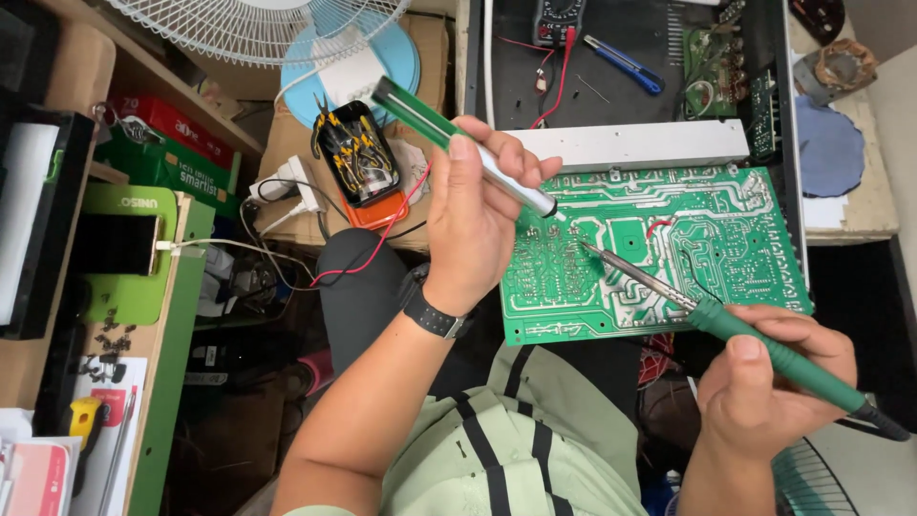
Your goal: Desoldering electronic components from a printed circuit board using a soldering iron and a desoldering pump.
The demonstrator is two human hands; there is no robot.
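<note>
My left hand grips a green and silver desoldering pump, its white nozzle pointing down at the solder side of a green circuit board. A black watch sits on that wrist. My right hand holds a green-handled soldering iron, and its metal tip rests on the board just below and to the right of the pump's nozzle. The board lies tilted over my lap, against an open black chassis.
A multimeter with red leads and a blue utility knife lie in the chassis. A white fan, an orange tool box, a phone on a green stand and cluttered shelves stand at left.
</note>
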